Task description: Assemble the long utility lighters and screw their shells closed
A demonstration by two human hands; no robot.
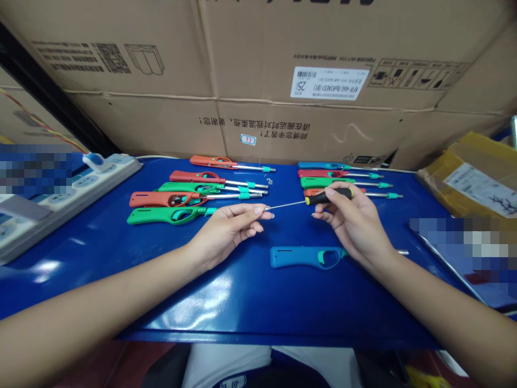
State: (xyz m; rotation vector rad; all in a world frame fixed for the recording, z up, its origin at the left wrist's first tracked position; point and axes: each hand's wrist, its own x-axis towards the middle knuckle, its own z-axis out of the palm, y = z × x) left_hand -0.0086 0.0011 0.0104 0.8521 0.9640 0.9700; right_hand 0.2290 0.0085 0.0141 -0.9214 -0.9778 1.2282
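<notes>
Tabletop [242, 302] lay open at six o'clock; lighter rows [177, 199] and cardboard boxes [161, 113] blocked twelve, a power strip [68, 194] nine.

blue tbl [250, 307] | lighters L [177, 199] | lighters R [323, 175] | blue lighter [299, 257] | pwr strip [76, 188]

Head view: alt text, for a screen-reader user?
The right hand holds a small screwdriver by its handle while the left hand pinches its tip, above a blue lighter on a blue table. Rows of red, green and blue lighters lie behind.

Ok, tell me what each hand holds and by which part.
The right hand grips a screwdriver by its black handle; the left hand pinches the tip of its metal shaft.
</notes>
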